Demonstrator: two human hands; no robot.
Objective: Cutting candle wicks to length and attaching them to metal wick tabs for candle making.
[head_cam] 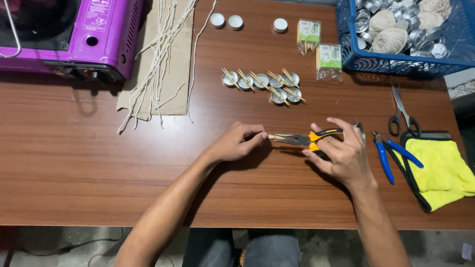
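My right hand (pixel 342 153) grips yellow-and-black pliers (pixel 308 139) by the handles, jaws pointing left. My left hand (pixel 238 141) pinches a small thin piece at the tip of the jaws, over the wooden table (pixel 99 163). Just beyond the hands sits a cluster of several small metal cups (pixel 262 82) with wooden sticks laid across them.
A purple portable stove (pixel 74 34) stands at the back left beside white wick strings (pixel 158 59) on cardboard. A blue basket (pixel 401 34) of metal cups and string balls is at the back right. Blue-handled cutters (pixel 388 153), scissors (pixel 402 116) and a yellow cloth (pixel 443 170) lie right.
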